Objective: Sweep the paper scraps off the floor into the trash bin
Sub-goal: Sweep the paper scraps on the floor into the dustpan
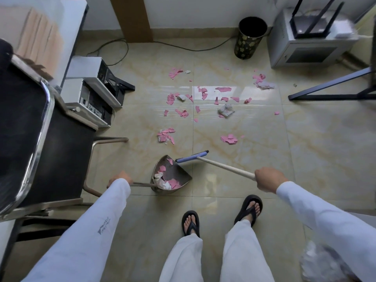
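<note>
Pink paper scraps (203, 98) plus white crumpled bits scattered on beige tiled floor (315, 149), mid-scene, well apart from black trash bin (251, 38) at far wall. Metal dustpan (169, 176) near centre, holds some pink and white scraps. Left hand (120, 179) wrapped round dustpan handle. Right hand (269, 179) fisted round pale broom stick (225, 166); blue broom head (192, 156) at dustpan's far edge. Chair (30, 129) left.

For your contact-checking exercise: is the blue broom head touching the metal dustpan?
Cannot tell. In the head view the broom head overlaps the dustpan rim at its left end, but neither contact nor a gap shows plainly.
</note>
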The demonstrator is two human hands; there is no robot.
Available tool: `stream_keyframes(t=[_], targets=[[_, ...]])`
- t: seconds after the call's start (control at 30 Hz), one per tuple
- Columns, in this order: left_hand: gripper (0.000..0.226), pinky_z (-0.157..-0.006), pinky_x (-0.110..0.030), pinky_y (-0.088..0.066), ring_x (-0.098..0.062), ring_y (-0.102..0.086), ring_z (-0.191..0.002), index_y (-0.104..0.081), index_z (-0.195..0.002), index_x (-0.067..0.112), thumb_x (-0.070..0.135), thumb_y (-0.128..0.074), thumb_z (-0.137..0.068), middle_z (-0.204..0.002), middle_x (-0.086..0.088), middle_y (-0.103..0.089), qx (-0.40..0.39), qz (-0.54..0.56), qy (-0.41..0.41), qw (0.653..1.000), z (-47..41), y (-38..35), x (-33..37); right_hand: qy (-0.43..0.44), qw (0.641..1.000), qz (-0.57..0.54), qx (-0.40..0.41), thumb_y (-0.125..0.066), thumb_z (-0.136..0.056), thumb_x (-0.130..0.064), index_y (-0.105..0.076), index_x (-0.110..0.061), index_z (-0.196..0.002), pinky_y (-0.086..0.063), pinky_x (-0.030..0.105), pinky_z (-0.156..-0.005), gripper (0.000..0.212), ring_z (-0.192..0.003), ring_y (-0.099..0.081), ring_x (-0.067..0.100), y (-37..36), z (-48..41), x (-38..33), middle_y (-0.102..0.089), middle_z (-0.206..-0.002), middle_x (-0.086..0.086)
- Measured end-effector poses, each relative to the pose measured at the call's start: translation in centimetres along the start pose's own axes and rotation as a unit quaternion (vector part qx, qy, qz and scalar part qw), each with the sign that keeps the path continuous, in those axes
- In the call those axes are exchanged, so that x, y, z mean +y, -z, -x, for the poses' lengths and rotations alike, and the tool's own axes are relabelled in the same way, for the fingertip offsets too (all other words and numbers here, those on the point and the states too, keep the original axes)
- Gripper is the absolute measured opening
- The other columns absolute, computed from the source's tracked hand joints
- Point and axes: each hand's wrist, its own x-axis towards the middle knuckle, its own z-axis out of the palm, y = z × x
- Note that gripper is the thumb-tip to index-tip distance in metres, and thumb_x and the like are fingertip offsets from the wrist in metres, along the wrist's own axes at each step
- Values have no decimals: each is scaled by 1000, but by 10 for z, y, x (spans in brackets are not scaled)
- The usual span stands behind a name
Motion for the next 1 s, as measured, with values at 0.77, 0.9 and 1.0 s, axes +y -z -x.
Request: stream_keyframes(t=[0.77,0.9,1.0], targets=[[19,-72,-26,-40,-23,-60,-96,-69,-101,13,13,-53,-90,-109,-5,-66,42,-66,-25,997,192,-67,355,-95,992,-80,-28,-39,-93,-12,-57,-15,-123,-44,23,-70,35,-87,-63,21,26,-115,312,-65,-105,1],[22,-72,-27,-39,-23,-59,-98,-69,-101,12,11,-51,-89,-111,-6,-65,42,-76,-32,996,194,-62,369,-53,996,-41,-55,-36,-96,-12,-52,-15,-130,-48,24,-75,38,-93,-64,19,1,-118,303,-62,-113,-1],[25,-71,-27,-40,-24,-63,-105,-70,-103,10,10,-51,-85,-114,-7,-67,42,-77,-36,995,188,-56,374,-16,997,1,-71,-36,-97,-10,-50,-13,-133,-50,25,-84,39,-109,-63,19,-13,-117,290,-60,-123,1]])
